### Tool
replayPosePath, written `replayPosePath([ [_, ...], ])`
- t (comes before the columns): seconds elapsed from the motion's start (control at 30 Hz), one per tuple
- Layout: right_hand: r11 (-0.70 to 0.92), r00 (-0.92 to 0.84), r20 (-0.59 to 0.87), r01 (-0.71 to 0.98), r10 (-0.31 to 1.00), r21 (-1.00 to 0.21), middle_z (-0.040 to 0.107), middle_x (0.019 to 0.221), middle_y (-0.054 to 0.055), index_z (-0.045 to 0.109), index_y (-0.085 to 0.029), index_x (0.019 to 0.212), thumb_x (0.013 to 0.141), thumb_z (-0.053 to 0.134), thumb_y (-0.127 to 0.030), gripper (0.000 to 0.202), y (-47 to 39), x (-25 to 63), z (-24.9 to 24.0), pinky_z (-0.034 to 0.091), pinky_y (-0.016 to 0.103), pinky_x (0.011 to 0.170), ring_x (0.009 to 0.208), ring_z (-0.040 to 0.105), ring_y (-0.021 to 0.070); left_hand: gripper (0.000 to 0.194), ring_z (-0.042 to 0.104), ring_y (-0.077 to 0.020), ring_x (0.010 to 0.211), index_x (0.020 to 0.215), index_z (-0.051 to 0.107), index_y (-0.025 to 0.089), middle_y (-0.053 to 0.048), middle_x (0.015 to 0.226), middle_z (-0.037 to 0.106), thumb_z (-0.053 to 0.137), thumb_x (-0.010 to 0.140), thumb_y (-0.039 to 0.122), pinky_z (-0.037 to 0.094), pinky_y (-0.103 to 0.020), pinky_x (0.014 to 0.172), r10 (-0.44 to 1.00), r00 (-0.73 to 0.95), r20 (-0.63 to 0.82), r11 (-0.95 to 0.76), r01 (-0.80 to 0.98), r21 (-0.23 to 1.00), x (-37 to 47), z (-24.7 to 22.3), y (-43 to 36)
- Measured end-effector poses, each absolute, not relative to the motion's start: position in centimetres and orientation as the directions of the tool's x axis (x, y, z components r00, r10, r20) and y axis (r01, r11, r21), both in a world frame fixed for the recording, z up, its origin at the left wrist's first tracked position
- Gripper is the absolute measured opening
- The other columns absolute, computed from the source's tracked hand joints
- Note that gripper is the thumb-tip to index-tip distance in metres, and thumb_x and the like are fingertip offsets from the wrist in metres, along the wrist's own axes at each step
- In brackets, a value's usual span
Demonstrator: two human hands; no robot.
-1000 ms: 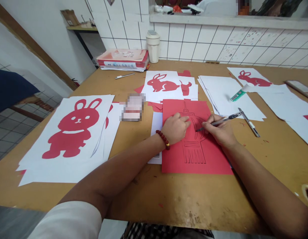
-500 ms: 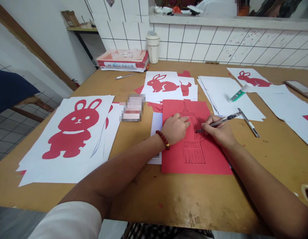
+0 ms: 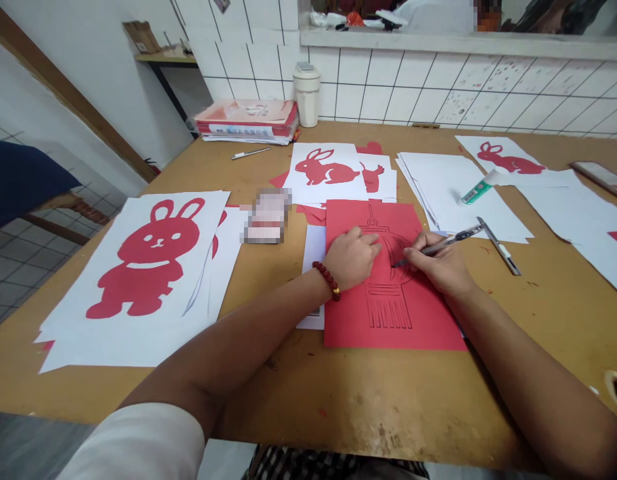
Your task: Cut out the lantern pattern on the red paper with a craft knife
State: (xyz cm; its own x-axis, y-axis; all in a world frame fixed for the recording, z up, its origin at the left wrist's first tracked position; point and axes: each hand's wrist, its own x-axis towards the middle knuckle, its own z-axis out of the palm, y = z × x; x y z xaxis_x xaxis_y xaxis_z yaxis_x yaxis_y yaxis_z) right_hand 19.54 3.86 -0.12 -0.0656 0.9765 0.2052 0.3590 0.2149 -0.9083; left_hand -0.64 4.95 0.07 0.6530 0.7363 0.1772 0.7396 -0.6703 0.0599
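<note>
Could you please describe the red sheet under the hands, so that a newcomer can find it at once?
On the brown table, look at the near middle, where the left hand rests and the right hand holds a pen. Beneath both lies the red sheet, bearing a lantern-like outline in dark lines. Unlike the rabbit pictures, red shapes on white paper, its background is red.

Red paper (image 3: 346,323), black line drawing (image 3: 383,289), brown table (image 3: 288,400)
</note>
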Motion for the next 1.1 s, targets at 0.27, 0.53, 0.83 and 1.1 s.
replayPosePath([
  [0.27, 0.213, -0.069, 0.201, 0.36, 0.977, -0.908, 0.052, 0.05, -0.001, 0.051, -0.023, 0.054, 0.07, 0.072, -0.028, 0.027, 3.79, 19.47, 0.07, 0.033, 0.029, 0.049, 0.048, 0.043, 0.0127, 0.031, 0.052, -0.026, 0.097, 0.111, 0.073, 0.016, -0.009, 0.125, 0.068, 0.046, 0.095, 0.012, 0.044, -0.037, 0.076, 0.736, 0.652, 0.184, -0.671, 0.738, 0.069, -0.62, -0.05, 5.01],
  [0.53, 0.208, -0.079, 0.192, 0.357, 0.978, -0.911, 0.054, 0.05, -0.001, 0.052, -0.023, 0.054, 0.069, 0.072, -0.026, 0.026, 3.76, 19.48, 0.12, 0.034, 0.029, 0.05, 0.049, 0.044, 0.013, 0.031, 0.052, -0.0254, 0.097, 0.111, 0.072, 0.017, -0.009, 0.123, 0.068, 0.046, 0.095, 0.011, 0.043, -0.035, 0.075, 0.739, 0.65, 0.177, -0.667, 0.743, 0.057, -0.61, 0.11, 4.93],
  [0.83, 0.219, -0.089, 0.2, 0.361, 0.976, -0.907, 0.053, 0.05, -0.001, 0.052, -0.022, 0.054, 0.07, 0.071, -0.025, 0.025, 3.75, 19.51, 0.02, 0.034, 0.029, 0.05, 0.048, 0.045, 0.0127, 0.033, 0.053, -0.0263, 0.099, 0.115, 0.072, 0.016, -0.007, 0.128, 0.067, 0.045, 0.097, 0.012, 0.044, -0.036, 0.077, 0.748, 0.647, 0.147, -0.659, 0.751, 0.051, -0.55, 0.22, 4.92],
  [1.1, 0.235, -0.107, 0.21, 0.355, 0.972, -0.905, 0.053, 0.05, -0.001, 0.052, -0.022, 0.055, 0.07, 0.071, -0.026, 0.024, 3.83, 19.73, -0.22, 0.033, 0.028, 0.048, 0.046, 0.044, 0.0119, 0.033, 0.053, -0.0268, 0.101, 0.116, 0.071, 0.017, -0.007, 0.13, 0.066, 0.044, 0.098, 0.013, 0.045, -0.037, 0.077, 0.752, 0.645, 0.138, -0.655, 0.755, 0.043, -0.5, 0.16, 4.95],
])
